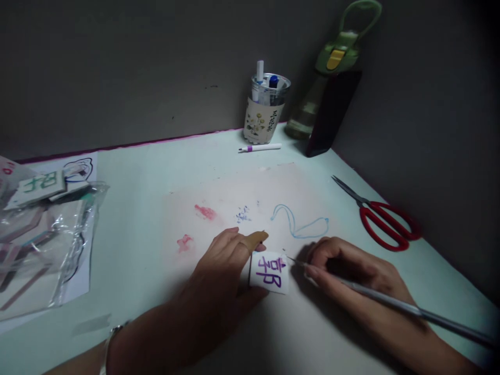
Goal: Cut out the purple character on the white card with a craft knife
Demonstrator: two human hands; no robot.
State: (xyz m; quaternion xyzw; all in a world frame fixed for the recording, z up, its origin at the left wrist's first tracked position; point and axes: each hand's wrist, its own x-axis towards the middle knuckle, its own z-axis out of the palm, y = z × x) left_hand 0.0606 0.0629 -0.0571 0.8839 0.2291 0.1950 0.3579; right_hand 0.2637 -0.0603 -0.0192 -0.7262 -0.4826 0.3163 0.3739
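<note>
My left hand [230,271] grips a small white square block [282,285] by its left side, thumb below and fingers above. A purple handwritten character covers the block's top face. One finger of this hand wears a tan covering [254,240]. In my right hand [351,271], pinched like a pen, is a slim silver craft knife [386,298]. Its thin tip is at the block's upper right corner; whether it touches I cannot tell. Under both hands lies a pale sheet [230,187] with red smudges, blue specks and a blue outline drawing.
Red-handled scissors [380,219] lie at the right. A purple-tipped marker [261,148] lies before a cup of pens [262,117]. Behind stand a green bottle [308,104] and a dark phone [334,114]. At left, a clear plastic bag [35,260] sits beside a green-lettered block [37,187].
</note>
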